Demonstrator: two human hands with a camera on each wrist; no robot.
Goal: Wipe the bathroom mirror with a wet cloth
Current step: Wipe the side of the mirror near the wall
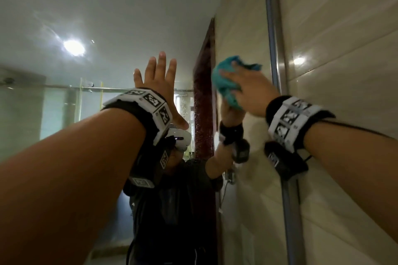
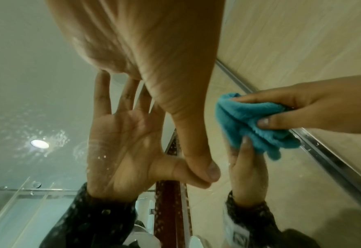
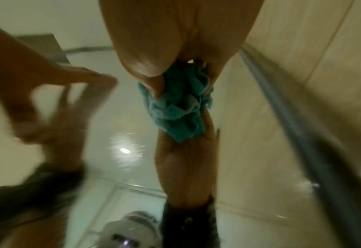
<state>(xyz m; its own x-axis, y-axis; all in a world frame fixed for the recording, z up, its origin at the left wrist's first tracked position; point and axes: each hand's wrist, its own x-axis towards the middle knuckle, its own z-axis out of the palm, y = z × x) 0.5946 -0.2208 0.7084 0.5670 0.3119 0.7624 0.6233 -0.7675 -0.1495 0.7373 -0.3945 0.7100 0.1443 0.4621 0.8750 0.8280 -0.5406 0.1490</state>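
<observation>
The bathroom mirror [image 1: 90, 17] fills the left and middle of the head view, its metal frame edge [image 1: 274, 28] running down the right. My left hand [image 1: 158, 77] lies flat on the glass with straight, spread fingers; its palm shows in reflection in the left wrist view. My right hand [image 1: 247, 90] grips a bunched teal cloth [image 1: 226, 84] and presses it on the glass beside the frame. The left wrist view shows the cloth [image 2: 251, 122] pinched between thumb and fingers of my right hand [image 2: 298, 112]. In the blurred right wrist view the cloth [image 3: 179, 107] sits crumpled under my fingers.
Beige tiled wall [image 1: 344, 71] stands to the right of the mirror frame. The glass reflects a ceiling lamp [image 1: 74, 47], a glass shower screen [image 1: 32, 114], a dark red door frame [image 1: 204, 92] and a person in dark clothes. Water spots dot the mirror [image 2: 37, 130].
</observation>
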